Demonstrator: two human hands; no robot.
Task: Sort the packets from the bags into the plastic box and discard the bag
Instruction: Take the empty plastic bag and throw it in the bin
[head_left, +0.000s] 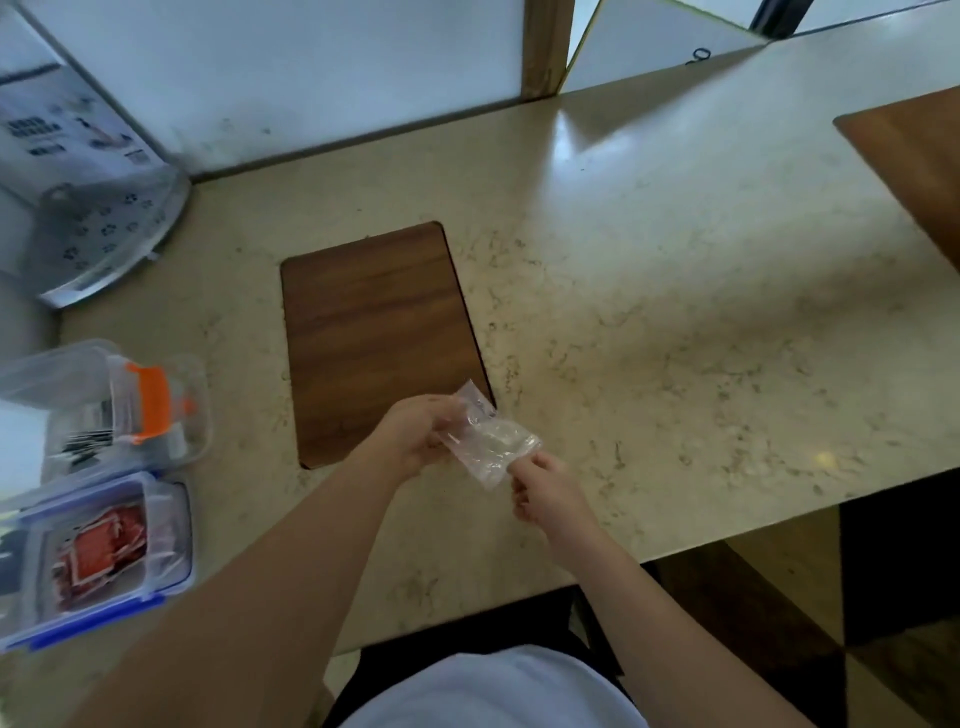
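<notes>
A crumpled clear plastic bag (488, 441) is held just above the counter between both hands. My left hand (415, 434) grips its upper left end. My right hand (540, 491) pinches its lower right corner. I cannot tell whether anything is inside the bag. At the left edge a blue-rimmed plastic box (171, 566) lies open with red packets (101, 553) in it. Behind it stands a clear plastic box with an orange clip (148, 402), holding dark and white packets (85, 441).
A dark wooden board (374, 332) is set into the beige stone counter (649, 312), just beyond my hands. A second wooden panel (914, 161) sits at the far right. A printed sign on a metal base (104, 228) stands at the back left. The counter's front edge runs close below my right hand.
</notes>
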